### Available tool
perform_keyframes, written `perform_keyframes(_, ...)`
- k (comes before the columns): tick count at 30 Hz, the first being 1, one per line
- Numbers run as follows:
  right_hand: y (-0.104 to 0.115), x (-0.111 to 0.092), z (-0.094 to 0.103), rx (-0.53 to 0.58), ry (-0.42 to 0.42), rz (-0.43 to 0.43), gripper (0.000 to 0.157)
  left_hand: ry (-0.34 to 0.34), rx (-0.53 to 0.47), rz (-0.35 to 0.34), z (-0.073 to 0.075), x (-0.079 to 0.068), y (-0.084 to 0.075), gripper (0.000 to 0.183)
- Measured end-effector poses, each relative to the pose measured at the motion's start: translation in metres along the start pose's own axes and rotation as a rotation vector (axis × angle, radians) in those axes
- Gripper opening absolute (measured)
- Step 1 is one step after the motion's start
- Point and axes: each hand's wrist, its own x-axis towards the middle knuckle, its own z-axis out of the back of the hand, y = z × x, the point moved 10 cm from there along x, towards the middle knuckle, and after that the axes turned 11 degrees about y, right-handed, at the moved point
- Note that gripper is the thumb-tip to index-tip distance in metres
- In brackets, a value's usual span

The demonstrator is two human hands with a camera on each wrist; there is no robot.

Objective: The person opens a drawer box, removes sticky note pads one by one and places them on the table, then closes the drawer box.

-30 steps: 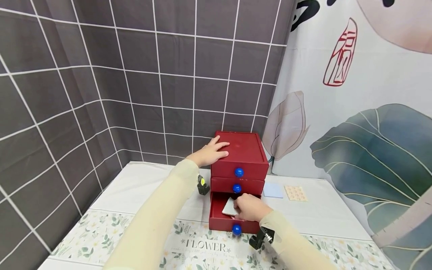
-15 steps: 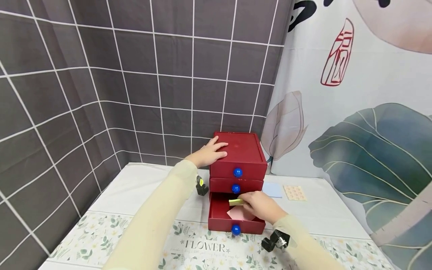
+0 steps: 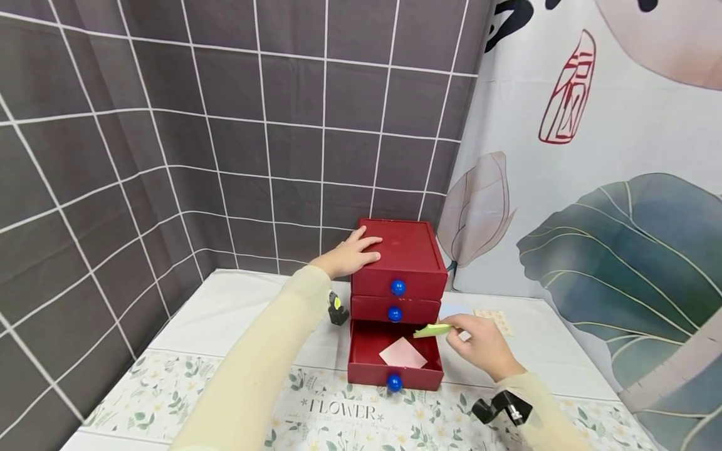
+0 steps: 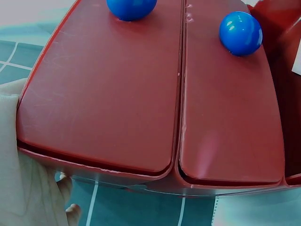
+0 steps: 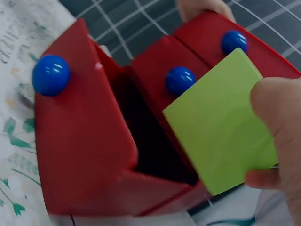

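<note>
My right hand (image 3: 479,343) pinches a green sticky note pad (image 3: 432,330) by its edge, just right of and above the pulled-out bottom drawer (image 3: 363,373). In the right wrist view the green pad's flat square face shows, with the thumb (image 5: 277,101) lying over it. My left hand (image 3: 346,255) rests with spread fingers on the left edge of the red drawer cabinet's top (image 3: 403,247). Inside the bottom drawer lies a pink sticky note pad (image 3: 403,352), turned cornerwise. The two upper drawers are closed, each with a round blue knob (image 3: 398,287).
Right of the cabinet, a light blue square pad (image 3: 454,309) and a patterned square pad (image 3: 499,320) lie on the white table, partly behind my right hand. A floral cloth (image 3: 344,426) lettered FLOWER covers the table's front. Grey gridded curtain (image 3: 293,156) hangs behind.
My right hand has lifted the green sticky note pad out of the bottom drawer and moved right, uncovering the pink pad. My left hand stays on the cabinet top.
</note>
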Motion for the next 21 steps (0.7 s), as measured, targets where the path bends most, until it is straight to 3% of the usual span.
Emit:
perform_keyframes(4, -0.015, -0.021, 0.015, -0.062, -0.146, -0.023, 0.026, 0.005, 0.003, -0.002, -0.001, 0.0, 0.0, 0.057)
perform_keyframes(8, -0.034, -0.045, 0.014, -0.108, -0.201, -0.109, 0.025, 0.001, 0.008, -0.003, -0.001, 0.001, 0.001, 0.057)
perform_keyframes(15, -0.061, -0.077, -0.006, -0.098, -0.201, -0.24, 0.029, 0.001, 0.002, -0.002, -0.001, 0.003, 0.002, 0.057)
perform_keyframes(21, -0.071, -0.083, -0.026, -0.092, -0.098, -0.318, 0.029, 0.003, 0.003, 0.0, -0.001, 0.003, 0.003, 0.057)
